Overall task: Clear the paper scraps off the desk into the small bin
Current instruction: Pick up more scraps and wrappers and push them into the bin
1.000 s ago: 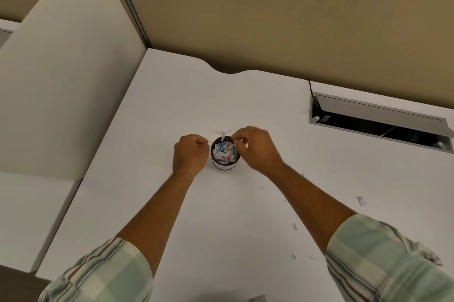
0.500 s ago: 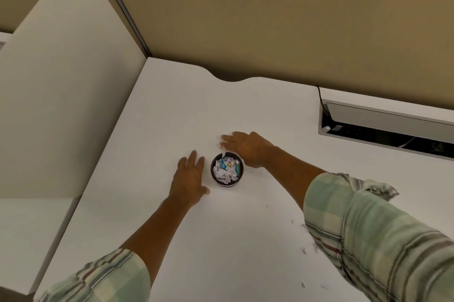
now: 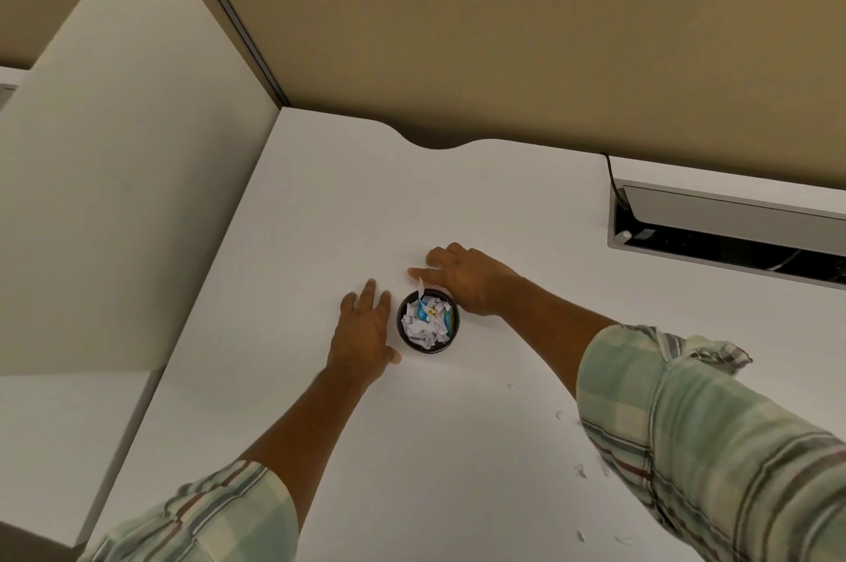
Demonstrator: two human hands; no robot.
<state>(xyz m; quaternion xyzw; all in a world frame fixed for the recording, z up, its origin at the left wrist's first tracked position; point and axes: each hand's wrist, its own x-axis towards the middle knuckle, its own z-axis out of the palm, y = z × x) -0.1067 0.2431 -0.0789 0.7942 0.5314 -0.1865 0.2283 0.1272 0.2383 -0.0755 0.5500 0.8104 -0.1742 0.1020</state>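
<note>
- We look down on a white counter (image 3: 320, 204) from a camera worn on the head.
- A small black bin (image 3: 428, 322) stands upright near the middle of the view, packed to the rim with white scraps (image 3: 423, 323) and a bit of blue paper.
- One thin white strip (image 3: 420, 285) sticks up past the rim at the bin's 12 o'clock edge.
- Our left hand (image 3: 364, 335) lies palm down at the bin's 9 o'clock, just beside it, fingers spread flat and pointing toward 12 o'clock. It has hold of nothing that we can see.
- The left thumb reaches toward the bin's base near 7 o'clock; we cannot tell whether it touches.
- Our right hand (image 3: 464, 280) lies at the bin's 1 o'clock, fingers stretched out loosely toward 9 o'clock, flat over the counter. It hides a part of the bin's rim.
- The right forefinger tip sits just beside the upright strip; we cannot tell whether they touch, or whether anything lies under the palm.
- Both arms wear rolled pale green plaid sleeves (image 3: 714, 461).
- Tiny loose bits (image 3: 580, 470) lie scattered on the counter at the bin's 4 to 5 o'clock, well apart from it, near the right sleeve.
- A grey cable tray (image 3: 732, 213) with its lid open is set into the counter at 2 o'clock.
- A tan partition (image 3: 503, 26) runs along the far edge at 12 o'clock, and a white divider (image 3: 119, 195) stands at 9 o'clock.
</note>
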